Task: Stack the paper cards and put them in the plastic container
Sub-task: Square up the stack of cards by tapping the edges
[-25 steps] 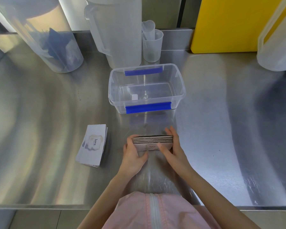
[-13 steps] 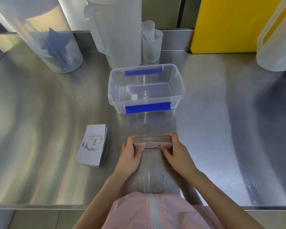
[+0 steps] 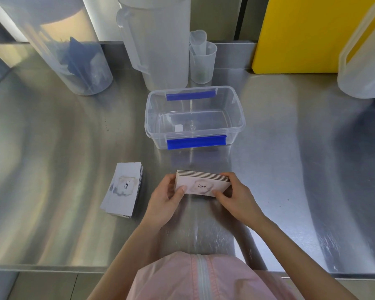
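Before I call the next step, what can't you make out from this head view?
- Card count in the held stack: edges too fine; left hand and right hand cover its ends.
- Cards under the top of the loose pile: hidden.
- Small white item in the plastic container: too small.

One view only, worn on the person's head, looking forward and steeply down over a steel counter [image 3: 52, 169]. It sits close: the pink jacket [image 3: 204, 278] fills 6 o'clock, the counter's back edge runs near 12 o'clock (wide-angle lens, so straight edges bow). The clear box [image 3: 238, 126] lies just above centre.
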Motion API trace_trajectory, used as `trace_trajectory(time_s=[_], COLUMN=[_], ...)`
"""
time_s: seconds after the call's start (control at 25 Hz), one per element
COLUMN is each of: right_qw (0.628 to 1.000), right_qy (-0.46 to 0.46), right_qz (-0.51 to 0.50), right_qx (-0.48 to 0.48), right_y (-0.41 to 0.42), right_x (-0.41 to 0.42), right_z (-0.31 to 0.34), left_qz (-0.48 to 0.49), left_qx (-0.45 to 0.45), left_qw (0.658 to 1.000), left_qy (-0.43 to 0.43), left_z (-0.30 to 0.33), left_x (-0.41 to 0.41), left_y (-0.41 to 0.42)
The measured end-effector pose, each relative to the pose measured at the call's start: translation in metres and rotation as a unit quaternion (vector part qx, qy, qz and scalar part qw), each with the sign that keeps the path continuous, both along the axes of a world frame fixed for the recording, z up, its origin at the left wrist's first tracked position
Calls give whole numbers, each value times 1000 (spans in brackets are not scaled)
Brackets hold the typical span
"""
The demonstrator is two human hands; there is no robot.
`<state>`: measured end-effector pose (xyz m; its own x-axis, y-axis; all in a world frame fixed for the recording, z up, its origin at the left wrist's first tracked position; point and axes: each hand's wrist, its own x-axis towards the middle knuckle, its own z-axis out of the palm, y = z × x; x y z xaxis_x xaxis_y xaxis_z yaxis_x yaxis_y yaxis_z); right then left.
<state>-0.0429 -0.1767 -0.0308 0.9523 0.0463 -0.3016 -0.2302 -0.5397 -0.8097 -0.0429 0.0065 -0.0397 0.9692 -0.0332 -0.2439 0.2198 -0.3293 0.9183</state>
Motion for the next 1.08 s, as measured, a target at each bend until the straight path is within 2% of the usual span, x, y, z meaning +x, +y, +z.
trace_trajectory(time_s=[0.16,0.28,0.36,0.6,0.72,0.84,0.96,1.08], right_qw=[999,996,994,988,987,983,972,973], right_qy=[27,28,29,15,16,59,122,136], right_qz=[17,30,55,89,101,98,82,82], right_qx=[37,75,87,126,123,144,182,169], right_y=[11,24,34,62,82,104,121,134], right_x=[4,5,3,16,26,36,41,43], right_z=[11,17,17,27,31,32,32,25], left_qz=[83,163,195,202,239,262,233,192], left_qx=[-100,-182,-203,-181,-179,-112,-35,37], left_qw=[991,970,959,962,954,959,972,981], left_qy=[-14,-2,11,18,8,-8,-2,-6], left_z=[21,28,31,37,44,51,51,44], left_x=[3,5,5,5,6,9,11,14], left_y=[4,7,11,39,52,67,83,94])
